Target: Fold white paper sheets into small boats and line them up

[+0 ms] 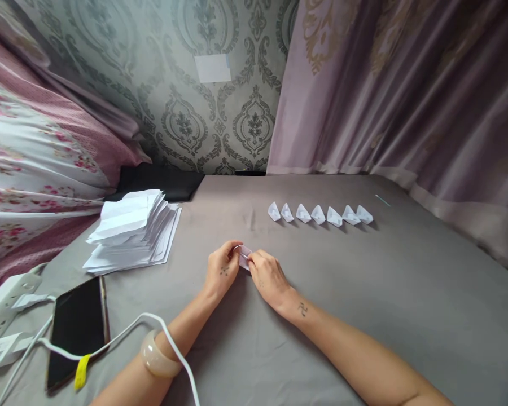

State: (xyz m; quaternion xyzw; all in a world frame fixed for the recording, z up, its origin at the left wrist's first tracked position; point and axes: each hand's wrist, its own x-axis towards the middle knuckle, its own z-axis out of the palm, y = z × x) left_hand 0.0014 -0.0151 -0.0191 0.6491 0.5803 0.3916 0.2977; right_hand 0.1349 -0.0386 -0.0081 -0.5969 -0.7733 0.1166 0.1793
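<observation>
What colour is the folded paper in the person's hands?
The folded paper looks white, with a faint pinkish cast; head view.

grey cloth-covered surface [389, 287] | paper stack [129, 225] | seven folded papers [318, 215] | phone [77, 327] | black flat item [156, 181]

Just one cam here, worn on the head, looking forward and tilted down. It's pretty near the action: the left hand [222, 269] and right hand [271, 277] sit around mid-frame. Gray cloth [364, 304] fills most of the lower half, and the wide view also catches the far wall [152, 62] plus the curtain [342, 113] at right.
</observation>
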